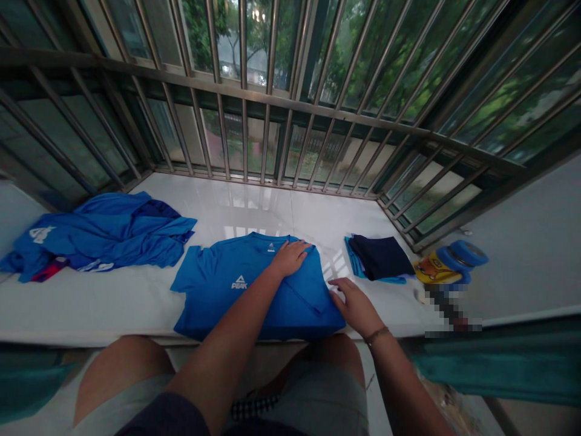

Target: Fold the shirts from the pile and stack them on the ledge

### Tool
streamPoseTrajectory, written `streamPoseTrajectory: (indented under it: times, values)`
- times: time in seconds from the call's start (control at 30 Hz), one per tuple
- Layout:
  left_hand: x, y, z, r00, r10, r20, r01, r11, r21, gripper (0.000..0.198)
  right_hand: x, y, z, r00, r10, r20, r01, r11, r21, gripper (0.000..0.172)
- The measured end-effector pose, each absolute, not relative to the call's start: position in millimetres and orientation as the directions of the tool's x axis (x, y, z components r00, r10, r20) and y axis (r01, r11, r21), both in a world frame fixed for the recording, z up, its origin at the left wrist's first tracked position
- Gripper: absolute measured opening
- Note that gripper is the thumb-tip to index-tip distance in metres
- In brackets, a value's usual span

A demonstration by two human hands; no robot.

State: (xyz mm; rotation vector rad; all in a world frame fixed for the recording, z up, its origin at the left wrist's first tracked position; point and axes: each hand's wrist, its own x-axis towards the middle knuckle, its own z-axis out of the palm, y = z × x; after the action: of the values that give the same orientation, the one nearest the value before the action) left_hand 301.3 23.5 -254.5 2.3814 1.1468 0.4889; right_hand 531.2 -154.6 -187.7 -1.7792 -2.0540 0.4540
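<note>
A blue T-shirt [204, 306] with a white PEAK print lies spread on the white ledge, its collar toward the window. Its right sleeve is folded inward over the body, while the left one sticks out. My left hand [291, 257] rests flat on the shirt near the right shoulder, fingers stretched out. At the shirt's right edge, my right hand [354, 304] hovers or lightly touches, with thumb and fingers apart. Whether it touches the cloth I cannot tell.
A loose heap of blue clothes [122, 233] lies at the left. Folded dark and blue clothes [384, 257] are stacked at the right, beside a yellow container with a blue lid [442, 263]. Metal window bars [272, 100] close off the back of the white ledge [136, 303].
</note>
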Motion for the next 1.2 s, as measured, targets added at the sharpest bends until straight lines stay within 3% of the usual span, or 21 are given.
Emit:
streamPoseTrajectory:
  times: [0.13, 0.33, 0.47, 0.57, 0.67, 0.83, 0.93, 1.07, 1.13, 1.2]
  values:
    - [303, 15, -258, 0.686, 0.714, 0.138, 0.609, -0.668, 0.428, 0.052, 531, -180, -213, -0.223, 0.974, 0.039, 0.912, 0.223, -0.344, 0.032]
    - [305, 17, -255, 0.688, 0.722, 0.076, 0.646, -0.657, 0.389, 0.067, 540, -191, -225, -0.027, 1.000, 0.005, 0.988, 0.027, -0.153, 0.029]
    - [308, 19, -250, 0.670, 0.740, 0.050, 0.669, -0.632, 0.392, 0.075, 533, -194, -225, 0.040, 0.998, 0.055, 0.994, -0.034, -0.101, 0.033]
    - [309, 19, -250, 0.663, 0.747, 0.051, 0.676, -0.626, 0.388, 0.076, 522, -197, -226, -0.031, 0.991, 0.127, 0.993, 0.045, -0.109, 0.045]
    - [312, 18, -251, 0.666, 0.744, 0.060, 0.669, -0.631, 0.392, 0.076, 509, -198, -228, -0.082, 0.993, 0.090, 0.992, 0.090, -0.089, 0.046]
    - [315, 18, -241, 0.629, 0.773, 0.085, 0.657, -0.586, 0.474, 0.059, 478, -174, -226, -0.041, 0.983, 0.181, 0.997, 0.051, -0.052, 0.048]
    - [285, 10, -228, 0.461, 0.866, 0.195, 0.721, -0.494, 0.485, 0.050, 446, -151, -232, -0.071, 0.978, 0.195, 0.992, 0.089, -0.087, 0.055]
    - [182, -21, -213, 0.135, 0.962, 0.236, 0.854, -0.234, 0.465, 0.043, 407, -135, -247, -0.040, 0.997, 0.065, 0.990, 0.048, -0.130, 0.064]
    - [120, -44, -211, -0.153, 0.960, 0.235, 0.926, 0.056, 0.374, 0.041, 398, -134, -252, 0.002, 1.000, 0.023, 0.991, 0.001, -0.132, 0.065]
    - [66, -69, -212, -0.424, 0.883, 0.201, 0.893, 0.372, 0.252, 0.054, 395, -136, -254, 0.026, 1.000, 0.018, 0.991, -0.023, -0.131, 0.064]
